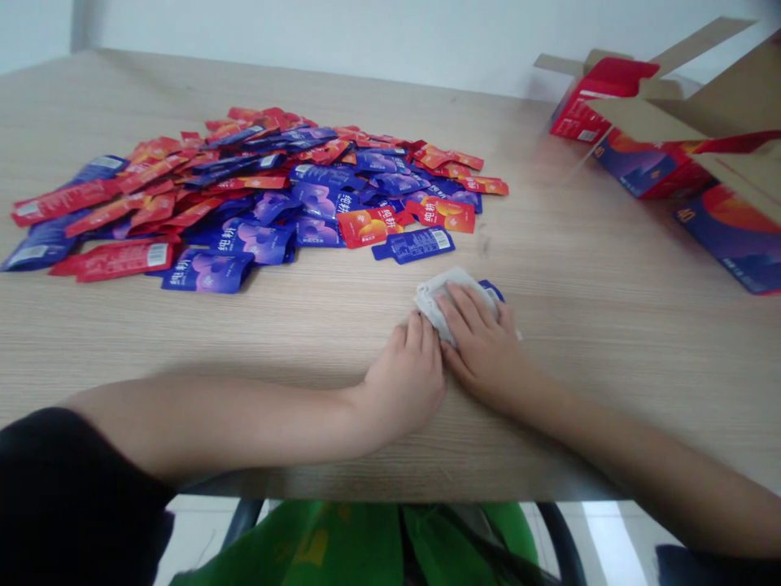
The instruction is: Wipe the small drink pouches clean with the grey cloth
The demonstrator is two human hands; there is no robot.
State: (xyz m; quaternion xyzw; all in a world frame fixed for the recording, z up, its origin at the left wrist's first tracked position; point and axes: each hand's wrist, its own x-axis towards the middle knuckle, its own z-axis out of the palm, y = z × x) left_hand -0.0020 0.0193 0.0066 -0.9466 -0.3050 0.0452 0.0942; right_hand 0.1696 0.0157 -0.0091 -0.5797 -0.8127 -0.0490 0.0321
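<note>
My right hand (pixel 482 342) lies fingers-down on a white cloth (pixel 436 295) that covers a blue sachet (pixel 493 290) on the wooden table (pixel 610 325); its fingers are pressed together on the cloth. My left hand (pixel 406 378) rests beside it, fingers curled, touching the cloth's near edge. A big pile of red and blue sachets (pixel 256 187) is spread across the table to the far left of both hands. One blue sachet (pixel 413 244) lies alone just beyond the cloth.
Open cardboard boxes printed in red and blue (pixel 665 138) stand at the far right, flaps up. A white wall runs behind the table. Below the table's front edge I see green fabric (pixel 366 545) and chair arms.
</note>
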